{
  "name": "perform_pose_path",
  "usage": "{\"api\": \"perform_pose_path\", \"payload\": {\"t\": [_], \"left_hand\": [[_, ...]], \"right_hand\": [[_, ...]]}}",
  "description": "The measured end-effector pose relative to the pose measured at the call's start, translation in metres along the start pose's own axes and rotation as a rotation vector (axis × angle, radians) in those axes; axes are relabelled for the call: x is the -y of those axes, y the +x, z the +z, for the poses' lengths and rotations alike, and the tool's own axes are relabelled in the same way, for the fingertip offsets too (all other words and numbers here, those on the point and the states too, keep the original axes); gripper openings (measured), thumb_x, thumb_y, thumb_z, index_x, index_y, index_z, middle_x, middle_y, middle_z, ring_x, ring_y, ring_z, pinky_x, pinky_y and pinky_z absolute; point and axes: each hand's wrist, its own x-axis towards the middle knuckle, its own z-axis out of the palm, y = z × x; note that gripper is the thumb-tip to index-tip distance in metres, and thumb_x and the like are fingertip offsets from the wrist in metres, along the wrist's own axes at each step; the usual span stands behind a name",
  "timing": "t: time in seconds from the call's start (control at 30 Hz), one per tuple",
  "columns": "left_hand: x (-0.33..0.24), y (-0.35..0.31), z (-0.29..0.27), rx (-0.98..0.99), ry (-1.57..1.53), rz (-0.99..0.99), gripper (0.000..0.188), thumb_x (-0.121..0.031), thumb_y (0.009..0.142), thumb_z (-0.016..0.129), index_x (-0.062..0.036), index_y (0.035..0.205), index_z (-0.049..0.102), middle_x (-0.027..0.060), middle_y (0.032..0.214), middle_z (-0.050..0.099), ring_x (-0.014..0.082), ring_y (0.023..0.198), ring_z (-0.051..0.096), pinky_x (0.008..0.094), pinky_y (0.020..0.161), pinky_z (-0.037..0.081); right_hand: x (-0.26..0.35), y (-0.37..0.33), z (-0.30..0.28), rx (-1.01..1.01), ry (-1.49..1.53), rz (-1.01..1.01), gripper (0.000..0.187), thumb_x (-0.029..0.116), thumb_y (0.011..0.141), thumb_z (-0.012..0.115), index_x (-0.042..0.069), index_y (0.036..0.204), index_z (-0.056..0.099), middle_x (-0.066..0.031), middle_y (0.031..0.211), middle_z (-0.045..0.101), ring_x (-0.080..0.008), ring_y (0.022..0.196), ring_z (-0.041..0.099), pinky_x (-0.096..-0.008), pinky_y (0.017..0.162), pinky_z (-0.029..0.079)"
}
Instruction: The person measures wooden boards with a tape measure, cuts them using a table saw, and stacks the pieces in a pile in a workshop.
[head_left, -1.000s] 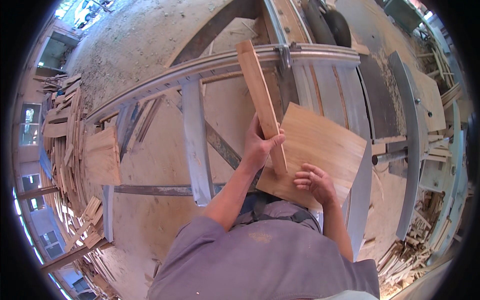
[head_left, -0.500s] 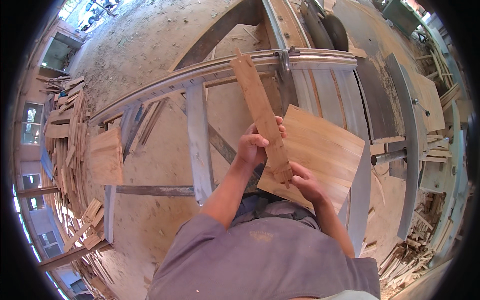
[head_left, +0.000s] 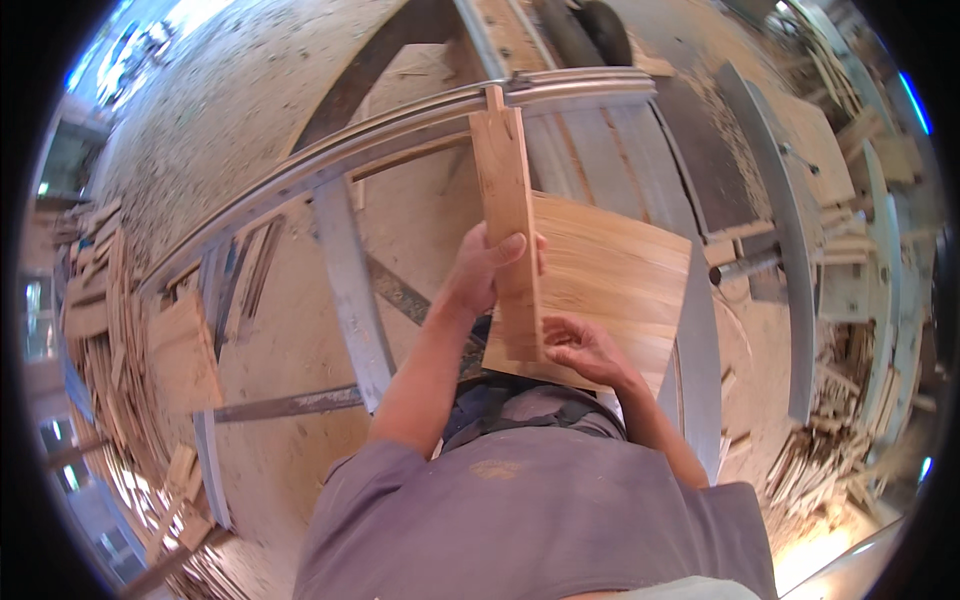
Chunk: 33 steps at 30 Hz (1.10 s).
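My left hand [head_left: 485, 268] is wrapped round the middle of a narrow wooden board [head_left: 503, 180], thumb on its face. The board points away from me, and a small tenon sticks out at its far end. Beside the board's near end is my right hand [head_left: 588, 352], its fingers loosely bent and apart. Whether the fingertips touch the board's edge is hard to make out. Under the held board lies a wide, pale wooden panel [head_left: 625, 275], partly covered by the board and my right hand.
The panel rests on a grey metal machine table [head_left: 640, 170]. A long metal rail [head_left: 400, 135] crosses in front, joined to a metal frame [head_left: 350, 285]. Stacked timber [head_left: 100, 300] fills the left side. More offcuts [head_left: 810, 465] lie at the lower right.
The held board has swung from a slant to nearly straight ahead and turned partly onto its edge. My right hand has slipped from its near end to beside it. The whole view has shifted.
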Motion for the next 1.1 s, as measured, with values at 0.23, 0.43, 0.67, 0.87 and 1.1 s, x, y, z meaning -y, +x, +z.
{"api": "perform_pose_path", "payload": {"t": [0.23, 0.43, 0.67, 0.87, 1.1], "left_hand": [[-0.006, 0.032, 0.070, -0.090, 1.466, 0.141, 0.037, -0.018, 0.078, 0.083, -0.0019, 0.108, 0.068, 0.0136, 0.114, 0.070, 0.0315, 0.101, 0.067, 0.0408, 0.086, 0.054], [0.057, 0.100, 0.105, 0.211, 1.883, 0.343, 0.031, -0.008, 0.078, 0.074, -0.0034, 0.108, 0.069, 0.0138, 0.123, 0.067, 0.0350, 0.111, 0.061, 0.0460, 0.095, 0.051], [0.069, 0.085, 0.069, 0.081, 1.635, 0.710, 0.050, -0.007, 0.080, 0.071, 0.0014, 0.129, 0.062, 0.0211, 0.133, 0.061, 0.0386, 0.130, 0.051, 0.0459, 0.111, 0.040], [0.059, 0.053, -0.045, -0.782, 0.731, 0.274, 0.049, -0.021, 0.095, 0.071, 0.0077, 0.131, 0.056, 0.0184, 0.132, 0.061, 0.0307, 0.125, 0.056, 0.0431, 0.107, 0.044], [0.047, 0.088, -0.062, -0.361, 0.395, 0.009, 0.047, -0.025, 0.099, 0.070, 0.0032, 0.134, 0.055, 0.0116, 0.116, 0.068, 0.0226, 0.099, 0.067, 0.0356, 0.090, 0.053]], "right_hand": [[-0.014, -0.025, -0.093, -0.757, 0.395, -0.174, 0.038, 0.004, 0.091, 0.068, -0.007, 0.127, 0.062, -0.0127, 0.113, 0.072, -0.0194, 0.098, 0.069, -0.0311, 0.086, 0.054], [-0.039, -0.043, -0.155, -1.118, 0.485, -0.173, 0.039, 0.001, 0.092, 0.064, -0.008, 0.129, 0.057, -0.0152, 0.115, 0.070, -0.0187, 0.094, 0.069, -0.0298, 0.082, 0.055], [-0.065, -0.039, -0.187, -1.027, 0.508, -0.166, 0.052, 0.012, 0.097, 0.063, -0.010, 0.142, 0.048, -0.0204, 0.128, 0.065, -0.0243, 0.108, 0.067, -0.0353, 0.096, 0.053], [-0.057, -0.025, -0.207, -0.886, 0.425, -0.182, 0.052, 0.017, 0.097, 0.067, -0.012, 0.138, 0.054, -0.0120, 0.110, 0.069, -0.0146, 0.090, 0.062, -0.0291, 0.085, 0.049], [-0.061, -0.016, -0.226, -0.850, 0.459, -0.189, 0.044, 0.016, 0.094, 0.072, -0.010, 0.129, 0.063, -0.0070, 0.098, 0.071, -0.0122, 0.080, 0.060, -0.0274, 0.077, 0.049]]}}
